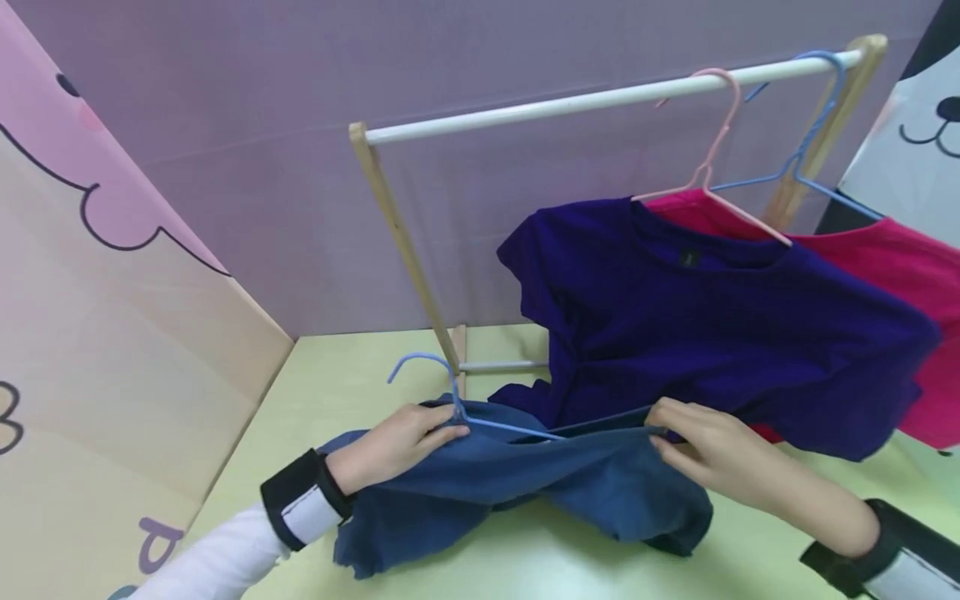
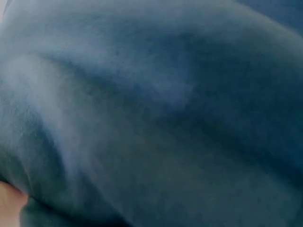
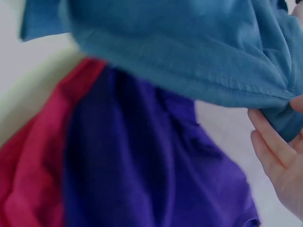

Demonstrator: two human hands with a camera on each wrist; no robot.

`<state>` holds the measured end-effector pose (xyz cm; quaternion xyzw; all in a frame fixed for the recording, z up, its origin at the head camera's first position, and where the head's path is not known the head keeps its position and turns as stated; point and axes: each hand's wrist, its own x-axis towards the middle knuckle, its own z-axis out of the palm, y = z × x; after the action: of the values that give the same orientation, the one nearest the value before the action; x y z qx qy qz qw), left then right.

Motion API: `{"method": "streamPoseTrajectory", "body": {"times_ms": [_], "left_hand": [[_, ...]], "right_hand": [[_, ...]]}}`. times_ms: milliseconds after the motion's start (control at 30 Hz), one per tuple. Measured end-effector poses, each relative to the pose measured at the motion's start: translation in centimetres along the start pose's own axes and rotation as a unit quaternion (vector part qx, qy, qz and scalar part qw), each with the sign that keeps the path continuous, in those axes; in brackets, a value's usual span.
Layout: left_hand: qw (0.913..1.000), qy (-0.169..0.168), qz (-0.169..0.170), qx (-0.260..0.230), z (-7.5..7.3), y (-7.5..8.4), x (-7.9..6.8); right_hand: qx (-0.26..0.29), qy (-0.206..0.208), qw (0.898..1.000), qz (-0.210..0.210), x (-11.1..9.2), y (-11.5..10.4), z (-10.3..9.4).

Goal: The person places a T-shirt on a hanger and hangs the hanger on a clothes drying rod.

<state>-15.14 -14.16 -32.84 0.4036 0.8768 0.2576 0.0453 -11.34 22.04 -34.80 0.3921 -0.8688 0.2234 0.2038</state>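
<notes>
A dusty-blue T-shirt (image 1: 525,479) is held up over the table, its neck opening spread between two hands. My left hand (image 1: 401,442) grips the shirt's left side together with the neck of a light-blue hanger (image 1: 510,428). The hanger's hook points up and left, and one arm slants into the neck opening; its other arm is hidden under cloth and hand. My right hand (image 1: 712,450) pinches the shirt's edge at the right of the opening. In the right wrist view that hand (image 3: 279,156) holds a gathered fold. Shirt fabric (image 2: 151,118) fills the left wrist view.
Behind stands a clothes rack with a white rail (image 1: 600,102) and wooden posts (image 1: 405,242). A purple T-shirt (image 1: 712,333) on a pink hanger (image 1: 705,171) hangs at its right, before a crimson shirt (image 1: 907,275) on a blue hanger (image 1: 813,129). Printed panels (image 1: 112,292) flank the pale-green table (image 1: 322,375).
</notes>
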Motion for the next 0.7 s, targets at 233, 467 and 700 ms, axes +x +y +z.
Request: {"method": "streamPoseTrajectory", "body": {"times_ms": [233, 467, 700], "left_hand": [[0.9990, 0.022, 0.040, 0.004, 1.0, 0.9, 0.7], [0.9994, 0.012, 0.031, -0.008, 1.3, 1.1, 1.1], [0.9987, 0.002, 0.040, -0.032, 1.7, 1.2, 1.1]], "right_hand": [[0.062, -0.008, 0.998, -0.018, 1.7, -1.4, 0.4], [0.085, -0.006, 0.996, -0.036, 2.7, -2.5, 1.8], [0.194, -0.058, 0.978, 0.056, 2.7, -3.2, 3.4]]}}
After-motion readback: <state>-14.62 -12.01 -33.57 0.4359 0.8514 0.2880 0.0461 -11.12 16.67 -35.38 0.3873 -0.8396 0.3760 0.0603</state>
